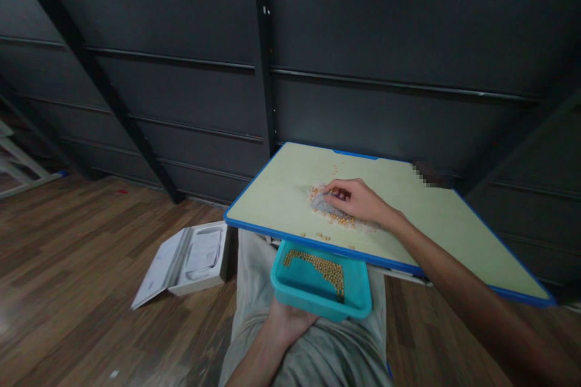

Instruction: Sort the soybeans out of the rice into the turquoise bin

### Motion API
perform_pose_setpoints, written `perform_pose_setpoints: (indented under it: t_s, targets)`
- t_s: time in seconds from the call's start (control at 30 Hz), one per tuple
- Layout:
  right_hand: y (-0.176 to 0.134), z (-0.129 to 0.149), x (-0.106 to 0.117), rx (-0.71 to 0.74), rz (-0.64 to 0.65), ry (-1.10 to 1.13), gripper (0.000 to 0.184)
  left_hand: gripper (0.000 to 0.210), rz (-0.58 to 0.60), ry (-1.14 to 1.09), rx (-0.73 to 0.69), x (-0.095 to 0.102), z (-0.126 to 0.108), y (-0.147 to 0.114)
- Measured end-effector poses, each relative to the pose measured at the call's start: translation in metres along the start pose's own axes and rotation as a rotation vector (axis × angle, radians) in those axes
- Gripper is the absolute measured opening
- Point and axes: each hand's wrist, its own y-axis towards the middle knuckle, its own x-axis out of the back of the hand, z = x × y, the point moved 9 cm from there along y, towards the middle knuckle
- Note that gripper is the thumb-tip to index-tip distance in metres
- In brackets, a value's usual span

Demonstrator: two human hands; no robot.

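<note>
Dark grey panelled wall (363, 42) behind, black steel braces (91, 66); wood plank floor (68, 266); open white box (190, 260) on floor; dim light.

The counter (422, 211) has a smooth matt pale top with a blue plastic rim. The tray (318, 299) is glossy turquoise plastic. The floor (77, 266) is shiny wood, and the wall (363, 42) is dark matt metal.

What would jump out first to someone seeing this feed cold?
The turquoise tray, with a patch of yellow beans inside, sits just under the near edge of the blue-rimmed table, held from below by the left hand. On the tabletop the right hand rests on a loose pile of beans. An open white box lies on the wood floor at left.
</note>
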Motion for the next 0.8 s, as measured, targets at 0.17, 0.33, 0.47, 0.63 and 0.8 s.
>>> perform_pose_setpoints:
  t_s: [0.17, 0.33, 0.47, 0.63, 0.8]
  targets:
    - [-0.002, 0.007, -0.005, 0.015, 0.024, 0.02, 0.022, 0.043, -0.031, 0.01, -0.006, 0.013, 0.003, 0.003]
    - [-0.004, 0.016, -0.009, 0.056, 0.049, -0.002, 0.022, 0.054, -0.045, 0.002, -0.005, 0.017, 0.004, 0.005]
    - [-0.004, 0.02, -0.013, 0.074, 0.064, -0.005, 0.022, 0.046, -0.024, -0.02, 0.019, 0.014, 0.005, 0.005]
    - [-0.005, 0.023, -0.016, 0.093, 0.075, 0.013, 0.023, 0.048, 0.003, -0.052, 0.025, 0.016, 0.006, 0.005]
    - [-0.008, 0.028, -0.018, 0.084, 0.087, 0.036, 0.022, 0.047, -0.022, -0.038, 0.01, 0.015, 0.005, 0.005]
